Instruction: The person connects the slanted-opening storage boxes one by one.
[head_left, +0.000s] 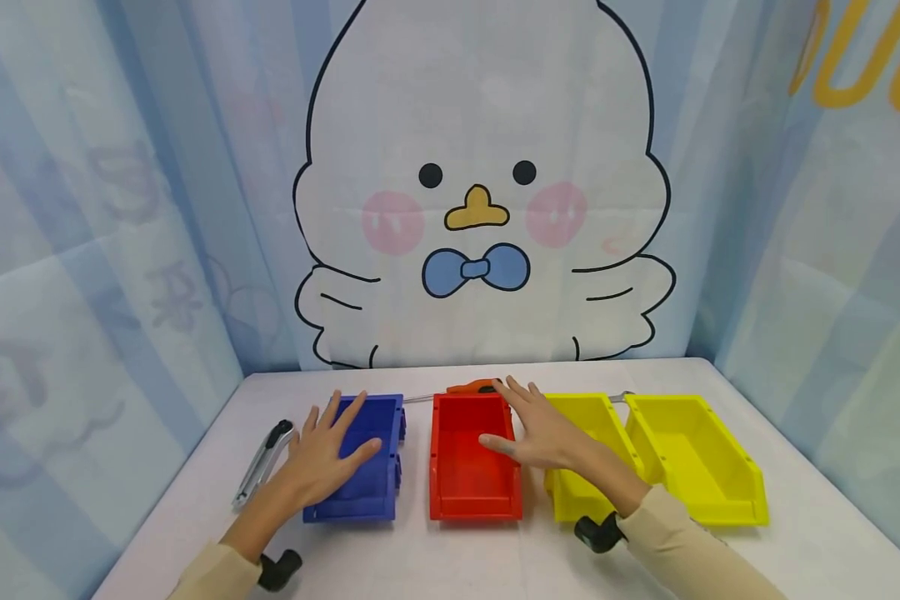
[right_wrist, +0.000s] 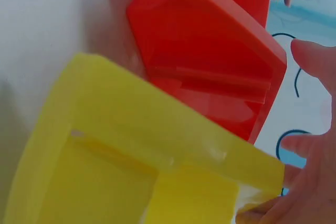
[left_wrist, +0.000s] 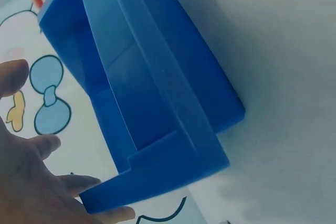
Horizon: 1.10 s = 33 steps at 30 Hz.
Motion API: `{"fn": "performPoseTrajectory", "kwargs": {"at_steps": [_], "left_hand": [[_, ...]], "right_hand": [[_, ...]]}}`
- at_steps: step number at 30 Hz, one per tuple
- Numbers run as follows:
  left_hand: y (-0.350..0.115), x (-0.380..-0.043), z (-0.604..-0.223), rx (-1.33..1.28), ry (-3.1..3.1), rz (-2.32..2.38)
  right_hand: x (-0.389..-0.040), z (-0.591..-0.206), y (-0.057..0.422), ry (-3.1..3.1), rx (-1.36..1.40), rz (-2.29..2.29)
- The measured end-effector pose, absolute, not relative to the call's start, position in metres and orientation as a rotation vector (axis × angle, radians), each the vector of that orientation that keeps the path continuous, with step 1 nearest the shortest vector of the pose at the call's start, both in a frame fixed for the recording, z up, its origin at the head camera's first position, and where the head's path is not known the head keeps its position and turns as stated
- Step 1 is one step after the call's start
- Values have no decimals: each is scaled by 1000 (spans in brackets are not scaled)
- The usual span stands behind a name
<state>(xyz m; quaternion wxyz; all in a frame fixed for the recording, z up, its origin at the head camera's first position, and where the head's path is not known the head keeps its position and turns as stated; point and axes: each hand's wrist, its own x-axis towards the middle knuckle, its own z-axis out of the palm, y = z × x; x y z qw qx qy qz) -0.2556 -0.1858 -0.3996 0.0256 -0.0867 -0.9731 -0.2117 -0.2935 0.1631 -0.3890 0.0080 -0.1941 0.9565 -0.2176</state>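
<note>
My left hand (head_left: 318, 462), fingers spread, hovers over the left side of a blue plastic bin (head_left: 367, 487). The left wrist view shows that hand (left_wrist: 23, 182) with nothing held, beside the bin's raised wall. Over the gap between a red bin (head_left: 472, 479) and the nearer yellow bin (head_left: 581, 496) is my right hand (head_left: 543, 429), also spread and holding nothing. Its thumb reaches above the red bin. In the right wrist view both bins appear beside the hand (right_wrist: 317, 166); whether the fingers touch the yellow rim I cannot tell.
A second yellow bin (head_left: 705, 467) stands at the right. Left of the blue bin lies a silver utility knife (head_left: 258, 471). Behind the red bin rests a tool with an orange handle (head_left: 465, 387) and thin metal shaft. A metal tool end (head_left: 621, 397) peeks out behind the yellow bins.
</note>
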Motion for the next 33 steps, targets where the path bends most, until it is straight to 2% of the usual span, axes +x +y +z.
{"fn": "performPoseTrajectory", "kwargs": {"at_steps": [10, 33], "left_hand": [[-199, -244, -403, -294, -2957, -844], [-215, -223, -421, -268, -2945, -1081]], "right_hand": [[-291, -389, 145, 2973, -584, -799], [-269, -415, 116, 2991, -260, -1232]]}}
